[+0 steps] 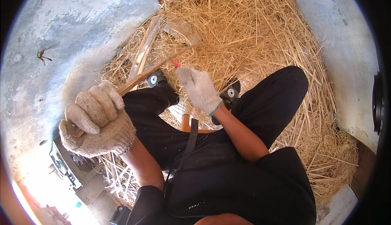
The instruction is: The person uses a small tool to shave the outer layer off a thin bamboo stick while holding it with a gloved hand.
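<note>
My left hand (95, 117), in a knitted work glove, is closed in a fist around a long bamboo strip (140, 76). The strip slants up and away to the right over my shoe, and its thin far end reaches above the straw. A short butt of it shows by my left thumb. My right hand (198, 87), gloved too, is closed just below the strip's middle. A small red end (175, 63) of something sticks out past its fingers, close to the strip; the rest is hidden in the glove, so its kind cannot be told.
Loose straw (244, 25) covers the ground ahead and to the right. More split strips (144, 47) lie beyond my left shoe (156, 78). Pale worn walls (73, 29) stand on both sides. An orange-brown seat edge (186, 123) shows between my legs. A dark box (120, 215) sits lower left.
</note>
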### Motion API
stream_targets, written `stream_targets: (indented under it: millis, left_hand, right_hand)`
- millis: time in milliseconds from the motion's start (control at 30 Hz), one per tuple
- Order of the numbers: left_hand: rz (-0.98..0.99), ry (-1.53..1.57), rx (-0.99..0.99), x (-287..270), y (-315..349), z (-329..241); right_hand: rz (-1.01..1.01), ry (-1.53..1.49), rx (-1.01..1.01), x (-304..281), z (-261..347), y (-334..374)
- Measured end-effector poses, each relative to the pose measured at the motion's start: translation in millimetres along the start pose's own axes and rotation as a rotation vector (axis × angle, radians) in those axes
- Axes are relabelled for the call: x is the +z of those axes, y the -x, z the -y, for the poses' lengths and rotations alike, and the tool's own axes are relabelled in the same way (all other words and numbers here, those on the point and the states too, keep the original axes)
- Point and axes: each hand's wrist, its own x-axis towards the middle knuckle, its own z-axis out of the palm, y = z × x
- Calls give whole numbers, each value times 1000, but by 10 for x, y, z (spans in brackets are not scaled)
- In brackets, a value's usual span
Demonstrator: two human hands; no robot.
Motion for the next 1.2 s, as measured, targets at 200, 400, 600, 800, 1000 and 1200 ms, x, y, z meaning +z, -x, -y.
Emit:
stream_targets:
  millis: [200, 400, 600, 800, 1000, 1200]
  left_hand:
    - [56, -34, 30, 75, -15, 260]
    - [115, -124, 75, 346, 17, -20]
    - [104, -261, 68, 298, 65, 173]
    - [112, -144, 42, 100, 54, 120]
    - [98, -130, 17, 67, -3, 76]
    - [138, -82, 21, -29, 26, 60]
  right_hand:
    - [-109, -107, 26, 185, -239, -56]
    - [-365, -251, -114, 135, -466, -202]
    - [32, -227, -105, -52, 64, 129]
    - [-194, 14, 68, 267, -597, -337]
    - [-195, 49, 84, 239, -604, -428]
    - [-156, -23, -219, 357, -155, -60]
